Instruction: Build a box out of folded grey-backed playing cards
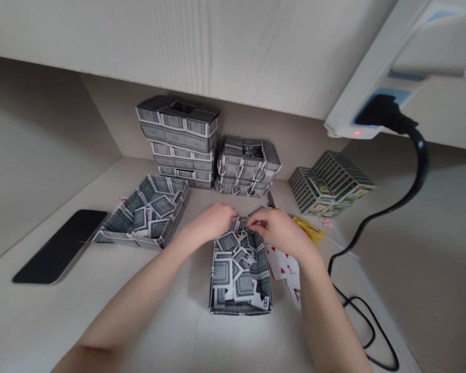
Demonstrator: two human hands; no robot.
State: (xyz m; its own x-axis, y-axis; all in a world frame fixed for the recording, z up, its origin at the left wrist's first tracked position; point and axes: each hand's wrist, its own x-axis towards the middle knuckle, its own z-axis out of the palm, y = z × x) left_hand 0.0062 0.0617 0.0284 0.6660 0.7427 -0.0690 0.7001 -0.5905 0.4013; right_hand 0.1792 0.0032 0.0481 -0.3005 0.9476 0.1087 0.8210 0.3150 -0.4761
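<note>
In the head view, an open box (270,280) built from grey-backed playing cards lies in front of me with loose cards (222,272) inside. My left hand (217,220) is closed in a pinch at the left of its far wall. My right hand (277,230) pinches the same far wall from the right, fingers bent. What exactly lies between the fingertips is partly hidden. Face-up playing cards (281,261), among them a two of hearts, lie under my right forearm. Beyond that hand are the yellow handles (308,229) of what looks like scissors.
To the left stands another open card box (174,220) with cards inside, beside a black phone (60,246). Stacked card-built boxes (186,134) and a shorter stack (248,166) stand against the back. Green-striped card packs (334,181), a black cable (388,207) and a power strip (357,122) are at right.
</note>
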